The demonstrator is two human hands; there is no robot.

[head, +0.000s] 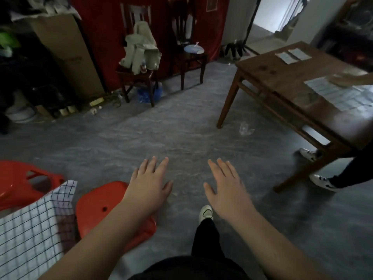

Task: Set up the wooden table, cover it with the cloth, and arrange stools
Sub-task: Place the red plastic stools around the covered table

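Stools (105,207): two (red), one checked cloth (30,229), one wooden table (292,81); left hand (149,184) and right hand (228,188): fingers (163,167) splayed, empty.

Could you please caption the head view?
Left hand and right hand open between red plastic stool and brown wooden table.

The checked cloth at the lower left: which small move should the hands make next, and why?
Probably the left hand should swing left and down to grip the checked cloth. Both it and the right hand are open and hold nothing, the cloth lies beside a red stool, and the wooden table already stands with much of its top bare.
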